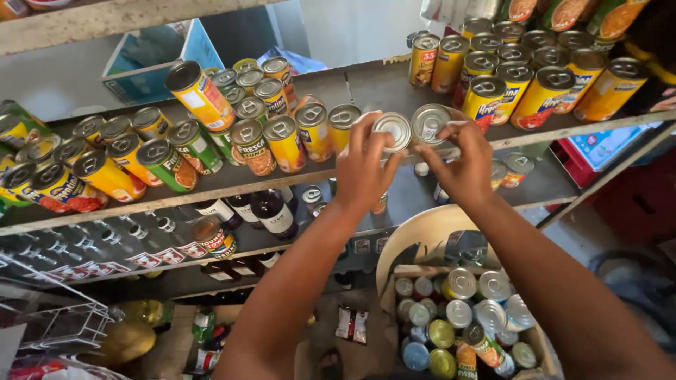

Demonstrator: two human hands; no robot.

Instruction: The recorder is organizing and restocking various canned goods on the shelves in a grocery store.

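Both arms reach up and forward from the bottom edge, the hands side by side at the front lip of a grey shelf. The left hand has its fingers curled up around a small tin with a silver pull-tab lid, thumb and fingertips closed on its rim. The right hand grips a second small tin the same way, fingers wrapped over its side; the two tins sit just beside each other, nearly touching, at the shelf's front edge and above the knuckles. To the left of the left hand stands a crowd of cans with yellow and green labels, some upright, some tilted, and one tall yellow can leaning on top of them; further left more yellow cans lie close to the edge. Below the left wrist, on a lower shelf, dark bottles lie on their sides. Under the right forearm a round basket holds a box of mixed tins, lids up. Up and to the right of the right hand stands a block of yellow cans with red labels, packed tightly together, just beside the second tin.
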